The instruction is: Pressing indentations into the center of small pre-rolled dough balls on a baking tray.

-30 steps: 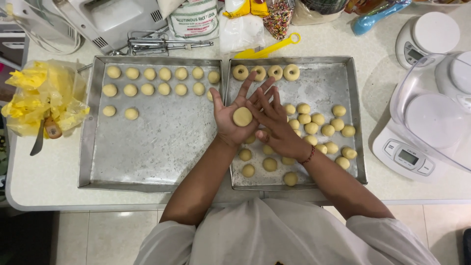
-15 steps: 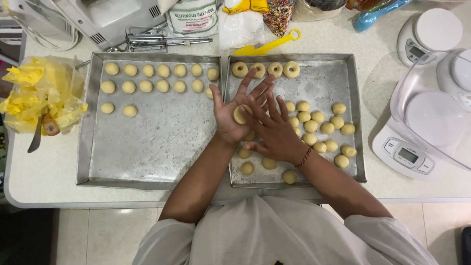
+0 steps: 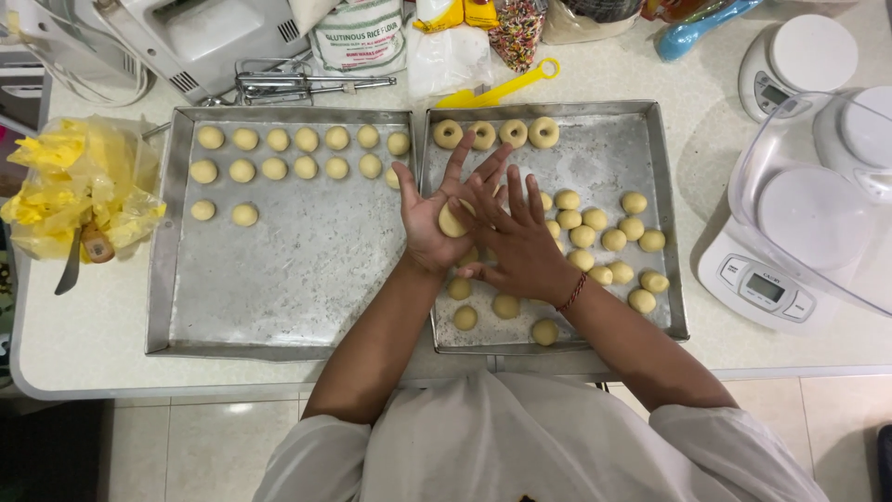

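Since half a second ago: right hand (image 3: 520, 246) has slid a little across the left palm; dough ball (image 3: 452, 221) now shows more at the right hand's edge. Trays and loose balls unchanged.

Grip: left hand (image 3: 435, 218) lies flat, palm up, fingers spread wide. Right hand is flat, palm down, laid over it. The dough ball is pressed between the two palms, not pinched by fingertips.

Position, all relative to the right tray (image 3: 662, 149): hands hover over its left half. Loose cluster of dough balls (image 3: 609, 240) sits right of the hands, a few more (image 3: 506, 306) lie toward the near edge, and four ring-marked pieces (image 3: 497, 134) line the far edge. The left tray (image 3: 279, 297) adjoins it on the left, carrying two full rows of balls (image 3: 305, 139) and a short third row.

Handling (judgement): the ball looks light, soft and easily dented; likely a little tacky. Best cradled in an open palm with gentle, even pressure; a fingertip pinch would mark it.

Hidden or unclear: most of the ball is covered by the right hand, so its shape cannot be judged. Some balls under the hands and forearms cannot be counted. Scale (image 3: 771, 279) with clear bowl is cut off at the right edge of the picture; mixer (image 3: 186, 37) is cut off at the top. Contents of the yellow bag (image 3: 79, 186), left of the left tray, cannot be made out.
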